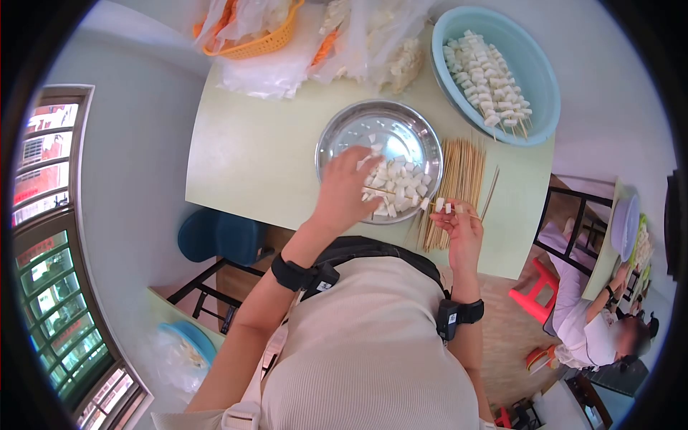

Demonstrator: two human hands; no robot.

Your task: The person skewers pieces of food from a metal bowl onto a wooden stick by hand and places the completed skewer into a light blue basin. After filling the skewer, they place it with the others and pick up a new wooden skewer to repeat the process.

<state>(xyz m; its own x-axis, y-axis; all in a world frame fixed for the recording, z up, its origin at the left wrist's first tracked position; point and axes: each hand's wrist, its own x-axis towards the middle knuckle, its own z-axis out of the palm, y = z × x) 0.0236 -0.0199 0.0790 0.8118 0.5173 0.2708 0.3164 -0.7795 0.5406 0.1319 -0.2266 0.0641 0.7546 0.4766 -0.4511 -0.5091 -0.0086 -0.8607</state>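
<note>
My right hand (464,228) pinches a wooden skewer carrying a few white pieces (440,206); the skewer points left over the rim of a round steel tray (331,129). Over the tray's left part is my left hand (345,188), its fingers spread and curved above the white chunks (405,179). Whether its fingertips touch a piece cannot be made out. A bundle of bare wooden skewers (462,168) lies just right of the tray, partly under my right hand.
A blue basin (438,64) of filled skewers stands at the back right. Plastic bags (358,50) and an orange basket (265,44) are at the back. Another person (591,333) sits at a separate table on the right, near a red stool (536,292).
</note>
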